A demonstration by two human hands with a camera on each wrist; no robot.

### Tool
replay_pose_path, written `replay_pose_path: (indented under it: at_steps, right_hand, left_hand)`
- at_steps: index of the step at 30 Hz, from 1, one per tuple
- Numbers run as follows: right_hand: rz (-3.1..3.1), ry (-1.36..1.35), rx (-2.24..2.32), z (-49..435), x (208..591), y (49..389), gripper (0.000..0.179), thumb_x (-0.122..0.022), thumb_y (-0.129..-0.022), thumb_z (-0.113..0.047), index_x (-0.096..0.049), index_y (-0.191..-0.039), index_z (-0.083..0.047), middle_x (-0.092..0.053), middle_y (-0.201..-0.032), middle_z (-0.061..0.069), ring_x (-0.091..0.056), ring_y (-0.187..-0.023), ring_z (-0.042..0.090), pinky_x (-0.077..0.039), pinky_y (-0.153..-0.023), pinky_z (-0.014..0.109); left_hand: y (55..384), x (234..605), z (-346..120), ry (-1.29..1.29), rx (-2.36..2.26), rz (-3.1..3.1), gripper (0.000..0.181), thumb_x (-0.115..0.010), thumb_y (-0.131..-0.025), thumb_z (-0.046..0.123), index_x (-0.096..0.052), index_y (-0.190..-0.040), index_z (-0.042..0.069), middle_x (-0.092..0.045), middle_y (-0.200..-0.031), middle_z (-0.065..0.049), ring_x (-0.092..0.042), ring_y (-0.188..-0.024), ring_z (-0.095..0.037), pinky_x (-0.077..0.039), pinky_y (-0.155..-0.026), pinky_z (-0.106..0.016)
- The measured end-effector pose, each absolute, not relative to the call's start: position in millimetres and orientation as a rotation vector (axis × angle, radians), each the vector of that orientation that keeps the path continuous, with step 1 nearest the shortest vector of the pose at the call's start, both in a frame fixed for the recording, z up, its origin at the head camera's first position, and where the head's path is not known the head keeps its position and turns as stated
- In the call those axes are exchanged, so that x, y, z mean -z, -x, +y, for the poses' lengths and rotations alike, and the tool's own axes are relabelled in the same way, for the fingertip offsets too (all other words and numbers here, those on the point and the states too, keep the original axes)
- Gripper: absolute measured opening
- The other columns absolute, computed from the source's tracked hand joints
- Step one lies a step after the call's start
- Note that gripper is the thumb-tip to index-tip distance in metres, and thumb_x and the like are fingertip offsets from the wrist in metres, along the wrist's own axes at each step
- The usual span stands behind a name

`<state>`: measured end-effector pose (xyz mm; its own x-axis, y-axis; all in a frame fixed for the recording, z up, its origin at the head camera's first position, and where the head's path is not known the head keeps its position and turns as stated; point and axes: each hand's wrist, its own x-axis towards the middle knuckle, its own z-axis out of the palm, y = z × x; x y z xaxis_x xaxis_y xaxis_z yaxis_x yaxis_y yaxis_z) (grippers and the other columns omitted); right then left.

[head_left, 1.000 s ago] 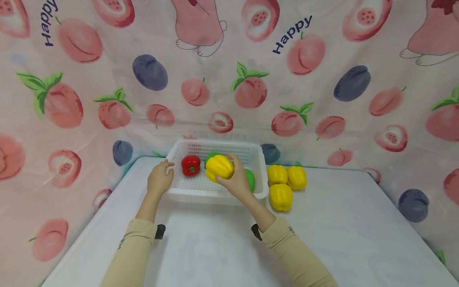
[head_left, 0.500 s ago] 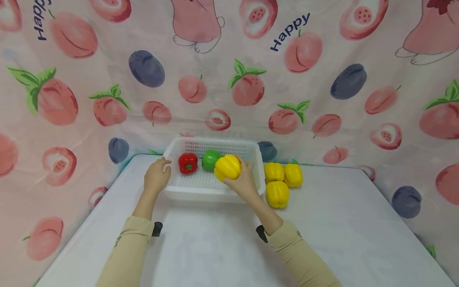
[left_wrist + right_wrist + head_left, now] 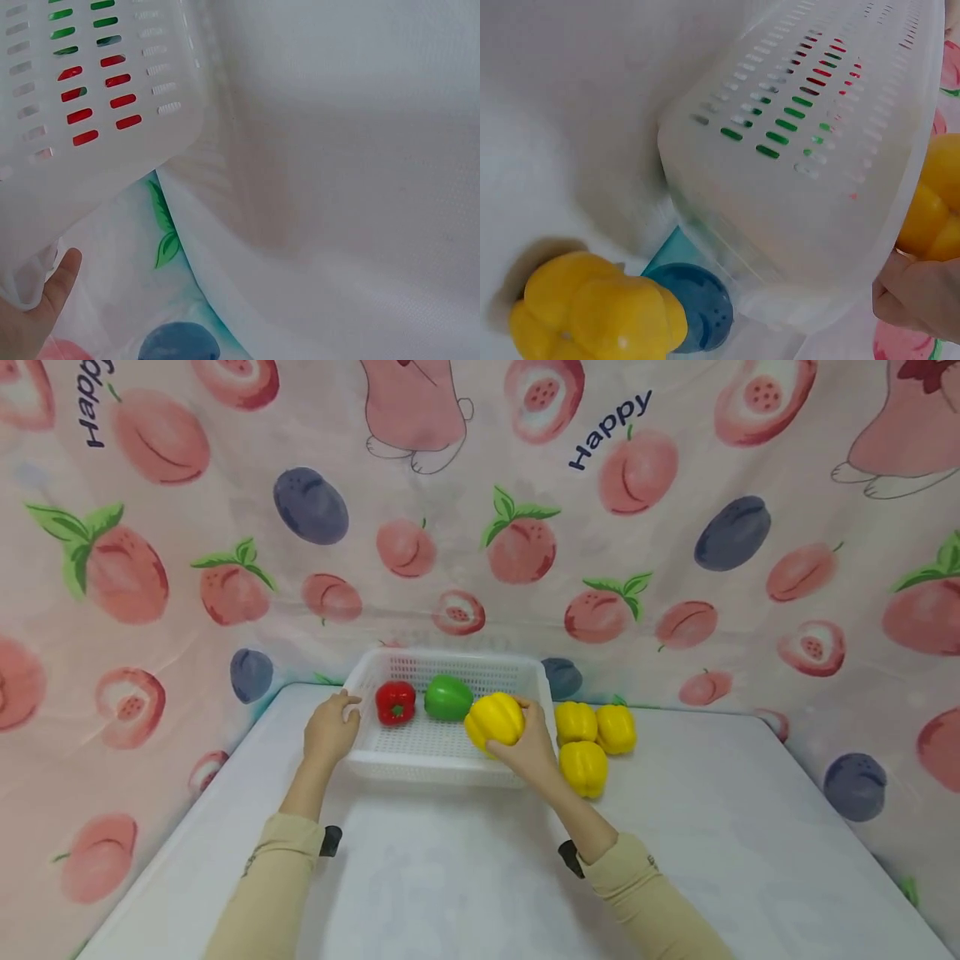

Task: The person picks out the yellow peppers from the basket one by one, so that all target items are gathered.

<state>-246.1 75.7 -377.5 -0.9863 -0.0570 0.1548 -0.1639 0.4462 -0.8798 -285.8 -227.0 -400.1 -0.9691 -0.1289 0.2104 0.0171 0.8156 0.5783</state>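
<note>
A white slotted plastic basket (image 3: 442, 768) stands at the back of the table. Inside, a red bell pepper (image 3: 395, 703) sits at the left and a green bell pepper (image 3: 448, 698) beside it. My left hand (image 3: 330, 727) holds the basket's left rim, with one finger (image 3: 63, 279) showing by the rim in the left wrist view. Over the basket's right half, my right hand (image 3: 531, 745) grips a yellow bell pepper (image 3: 493, 720), thumb in front and fingers round the far side. This yellow pepper also shows above the rim in the right wrist view. Green shows through the basket's slots (image 3: 768, 151) there.
Three more yellow bell peppers (image 3: 583, 768) stand close together on the white table (image 3: 720, 810), just right of the basket. A fruit-print cloth (image 3: 465, 543) hangs right behind the basket and along both sides.
My right hand has carried the yellow pepper rightward over the basket, uncovering the green pepper beside the red one. My left hand has stayed at the left rim.
</note>
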Motion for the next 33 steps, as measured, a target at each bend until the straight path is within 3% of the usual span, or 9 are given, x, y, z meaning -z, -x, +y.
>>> replay_pose_path:
  at_steps: [4, 10, 16, 26, 33]
  right_hand:
    - [-2.592, -0.219, -1.574, 83.1, 377.0, 243.8, 0.079, -0.07, -0.072, -0.014, -0.027, -0.138, -0.009, -0.048, -0.131, 0.014, -0.051, -0.108, 0.027, -0.045, -0.097, 0.044]
    - [-2.596, -0.276, -1.585, 96.0, 377.2, 242.2, 0.082, -0.072, -0.073, -0.009, -0.024, -0.14, -0.011, -0.038, -0.139, 0.011, -0.043, -0.122, 0.027, -0.034, -0.11, 0.049]
    - [-2.618, -0.343, -1.509, 110.5, 377.7, 236.9, 0.086, -0.073, -0.075, -0.008, -0.024, -0.145, -0.017, -0.034, -0.147, 0.009, -0.038, -0.13, 0.028, -0.029, -0.113, 0.053]
    - [-2.676, -0.335, -1.393, 128.4, 371.2, 229.8, 0.089, -0.075, -0.077, -0.017, -0.022, -0.148, -0.028, -0.032, -0.135, 0.015, -0.04, -0.117, 0.032, -0.037, -0.105, 0.055]
    - [-2.638, -0.323, -1.405, 140.6, 370.2, 229.5, 0.085, -0.076, -0.076, -0.015, -0.028, -0.146, -0.023, -0.032, -0.135, 0.017, -0.04, -0.117, 0.033, -0.036, -0.104, 0.055]
  left_hand:
    - [284.7, 400.9, -227.7, -0.086, 0.873, -2.77, 0.038, -0.04, -0.095, 0.015, -0.056, -0.127, 0.0, -0.038, -0.146, -0.022, -0.031, -0.136, -0.044, -0.03, -0.108, -0.06]
    - [285.7, 400.1, -228.1, -0.099, 0.865, -2.771, 0.038, -0.04, -0.096, 0.016, -0.056, -0.127, 0.0, -0.037, -0.146, -0.022, -0.031, -0.136, -0.044, -0.03, -0.107, -0.06]
    - [285.1, 398.7, -227.6, -0.09, 0.875, -2.775, 0.038, -0.04, -0.096, 0.015, -0.055, -0.128, -0.001, -0.037, -0.146, -0.023, -0.03, -0.136, -0.044, -0.029, -0.109, -0.06]
    - [284.8, 401.6, -227.0, -0.091, 0.879, -2.76, 0.038, -0.041, -0.095, 0.015, -0.056, -0.127, 0.0, -0.038, -0.146, -0.023, -0.032, -0.136, -0.044, -0.03, -0.108, -0.059]
    - [285.6, 399.5, -225.3, -0.093, 0.864, -2.769, 0.039, -0.041, -0.096, 0.016, -0.055, -0.127, -0.001, -0.038, -0.146, -0.023, -0.032, -0.135, -0.045, -0.031, -0.107, -0.06]
